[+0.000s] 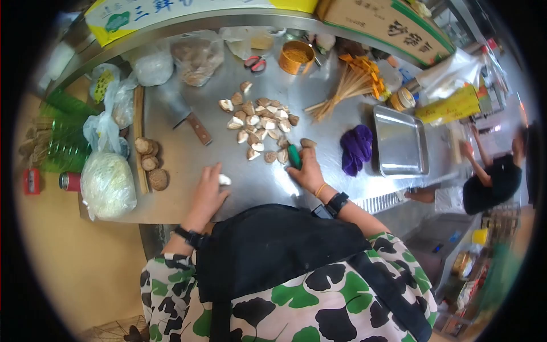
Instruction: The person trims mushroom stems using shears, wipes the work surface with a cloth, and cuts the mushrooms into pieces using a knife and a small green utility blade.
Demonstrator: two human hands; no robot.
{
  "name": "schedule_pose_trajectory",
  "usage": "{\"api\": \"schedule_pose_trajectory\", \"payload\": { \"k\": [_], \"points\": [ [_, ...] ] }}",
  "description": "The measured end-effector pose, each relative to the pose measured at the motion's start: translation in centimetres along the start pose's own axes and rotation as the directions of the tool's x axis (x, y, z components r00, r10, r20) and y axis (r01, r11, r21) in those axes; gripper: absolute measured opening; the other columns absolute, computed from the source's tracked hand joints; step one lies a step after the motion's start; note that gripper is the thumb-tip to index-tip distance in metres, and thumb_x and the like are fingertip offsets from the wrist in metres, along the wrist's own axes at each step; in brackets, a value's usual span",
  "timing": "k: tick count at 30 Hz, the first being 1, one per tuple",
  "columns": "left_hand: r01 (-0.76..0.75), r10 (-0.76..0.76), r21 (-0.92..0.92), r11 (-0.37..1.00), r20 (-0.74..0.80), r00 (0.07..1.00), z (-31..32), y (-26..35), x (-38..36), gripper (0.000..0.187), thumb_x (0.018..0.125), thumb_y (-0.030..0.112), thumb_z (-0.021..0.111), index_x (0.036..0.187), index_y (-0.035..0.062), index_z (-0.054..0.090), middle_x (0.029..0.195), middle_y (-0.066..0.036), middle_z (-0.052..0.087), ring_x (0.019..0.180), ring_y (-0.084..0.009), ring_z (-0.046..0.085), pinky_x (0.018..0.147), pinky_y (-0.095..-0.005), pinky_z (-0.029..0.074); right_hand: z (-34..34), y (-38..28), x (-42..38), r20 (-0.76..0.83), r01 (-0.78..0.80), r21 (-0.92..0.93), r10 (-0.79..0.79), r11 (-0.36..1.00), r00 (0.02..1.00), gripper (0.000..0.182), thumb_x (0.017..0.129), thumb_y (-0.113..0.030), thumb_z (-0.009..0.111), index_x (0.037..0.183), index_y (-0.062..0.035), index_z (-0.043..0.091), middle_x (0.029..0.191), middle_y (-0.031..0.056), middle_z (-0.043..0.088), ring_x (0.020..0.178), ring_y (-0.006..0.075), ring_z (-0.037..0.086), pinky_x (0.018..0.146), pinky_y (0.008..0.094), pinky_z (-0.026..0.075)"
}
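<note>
My left hand (209,191) lies low over the steel table, its fingers and thumb apart. A white mushroom piece (224,180) rests in the gap beside them. My right hand (310,171) is closed on a green-handled knife (294,157); its blade is hard to make out. A brown mushroom piece (308,143) sits at the fingertips of that hand. Just beyond both hands spreads a pile of cut mushrooms (265,121), brown outside and white inside. Several whole mushrooms (150,162) lie to the left, beside a wooden strip (139,137).
A wooden-handled cleaver (198,127) lies left of the pile. At right are a purple cloth (356,149), a metal tray (401,172) and skewers (336,94). Scissors (255,64) and a tin (297,57) stand behind. Bagged food (108,185) sits at left. Another person (493,182) is far right.
</note>
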State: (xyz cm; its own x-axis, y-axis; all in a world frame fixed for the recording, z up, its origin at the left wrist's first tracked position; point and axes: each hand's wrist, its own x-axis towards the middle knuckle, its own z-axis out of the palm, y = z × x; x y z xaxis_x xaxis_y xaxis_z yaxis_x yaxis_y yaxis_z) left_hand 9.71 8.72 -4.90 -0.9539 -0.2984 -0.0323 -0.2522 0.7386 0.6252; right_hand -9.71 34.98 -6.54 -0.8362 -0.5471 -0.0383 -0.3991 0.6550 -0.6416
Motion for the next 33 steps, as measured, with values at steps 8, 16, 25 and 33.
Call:
{"api": "schedule_pose_trajectory", "payload": {
  "k": [8, 16, 25, 33],
  "points": [
    [-0.071, 0.064, -0.185, 0.98, -0.044, 0.997, 2.9, 3.5, 8.4, 0.059, 0.076, 0.012, 0.076, 0.13, 0.0068, 0.053, 0.126, -0.015, 0.051, 0.108, -0.0354, 0.058, 0.092, -0.0413, 0.049, 0.5, -1.3, 5.9, -0.093, 0.268, -0.058, -0.273, 0.962, 0.958, 0.042, 0.073, -0.013, 0.079, 0.104, -0.0016, 0.053, 0.1, 0.0205, 0.056, 0.091, 0.04, 0.057, 0.078, 0.0463, 0.046],
    [0.287, -0.043, 0.213, 0.934, -0.729, 0.683, -9.3, -8.4, 6.2, 0.035, 0.08, 0.011, 0.065, 0.113, 0.0016, 0.061, 0.12, -0.02, 0.058, 0.113, -0.0377, 0.053, 0.094, -0.047, 0.043, -3.0, -1.7, 2.4, 0.074, 0.249, 0.053, -0.252, 0.967, 0.965, 0.032, 0.08, -0.015, 0.075, 0.105, -0.003, 0.06, 0.097, 0.0182, 0.06, 0.088, 0.0387, 0.06, 0.077, 0.0428, 0.049],
    [0.349, -0.394, -0.184, 0.919, -0.41, 0.823, -13.9, -17.2, 2.8, 0.058, 0.084, 0.017, 0.072, 0.135, 0.0015, 0.049, 0.122, -0.021, 0.059, 0.104, -0.0347, 0.062, 0.091, -0.0423, 0.049, 0.5, -4.2, 1.9, 0.39, 0.362, 0.314, -0.467, 0.878, 0.794, 0.028, 0.088, -0.015, 0.067, 0.114, -0.0055, 0.061, 0.117, 0.0145, 0.06, 0.104, 0.0344, 0.058, 0.091, 0.0399, 0.047],
    [0.244, -0.204, -0.018, 0.969, -0.611, 0.765, -12.4, -21.0, 5.9, 0.052, 0.081, 0.015, 0.074, 0.128, 0.0008, 0.057, 0.108, -0.017, 0.066, 0.09, -0.0259, 0.067, 0.081, -0.0375, 0.053, -1.7, -4.3, 1.6, 0.442, 0.154, 0.176, -0.218, 0.972, 0.87, 0.027, 0.089, -0.018, 0.068, 0.111, -0.0047, 0.063, 0.094, 0.017, 0.065, 0.082, 0.0329, 0.062, 0.077, 0.0387, 0.05]
  ]
}}
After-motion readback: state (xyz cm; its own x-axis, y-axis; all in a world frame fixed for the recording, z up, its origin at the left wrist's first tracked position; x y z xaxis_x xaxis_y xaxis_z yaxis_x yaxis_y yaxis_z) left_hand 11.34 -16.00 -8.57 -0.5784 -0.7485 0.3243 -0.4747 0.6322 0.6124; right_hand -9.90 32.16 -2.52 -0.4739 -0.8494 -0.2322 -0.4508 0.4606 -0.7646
